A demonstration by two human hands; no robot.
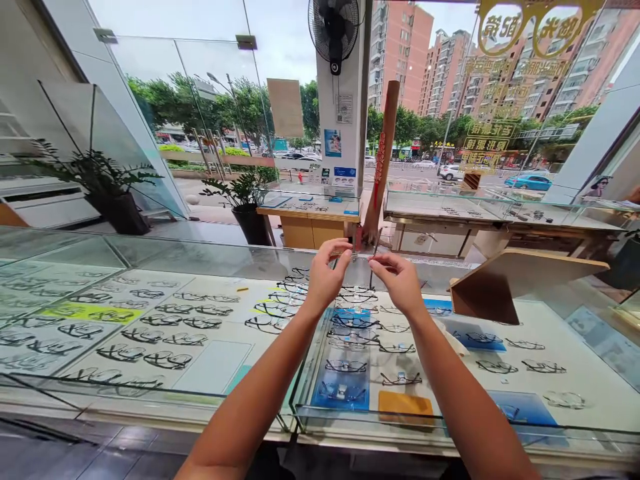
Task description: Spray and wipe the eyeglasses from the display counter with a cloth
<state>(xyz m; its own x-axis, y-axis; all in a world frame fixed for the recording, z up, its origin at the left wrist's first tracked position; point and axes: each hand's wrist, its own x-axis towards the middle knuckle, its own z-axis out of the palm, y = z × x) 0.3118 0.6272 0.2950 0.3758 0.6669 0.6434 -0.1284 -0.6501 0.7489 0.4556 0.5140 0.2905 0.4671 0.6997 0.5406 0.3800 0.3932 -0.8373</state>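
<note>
Both of my hands are raised above the glass display counter, fingertips facing each other. My right hand [399, 280] pinches a thin dark piece that looks like the temple arm of a pair of eyeglasses [371, 273]. My left hand [329, 270] has its thumb and fingers curled together at the other side of the eyeglasses; its exact contact is too small to make out. Below, rows of eyeglass frames [347, 366] lie inside the glass case [453, 427], several on blue cards.
A brown wedge-shaped stand [485, 300] rests on the counter at right. An orange-brown pad [406, 407] lies near the front edge. More frames fill the left case [215, 367]. Beyond stand potted plants [250, 217], a wooden post [384, 153] and further display counters [320, 227].
</note>
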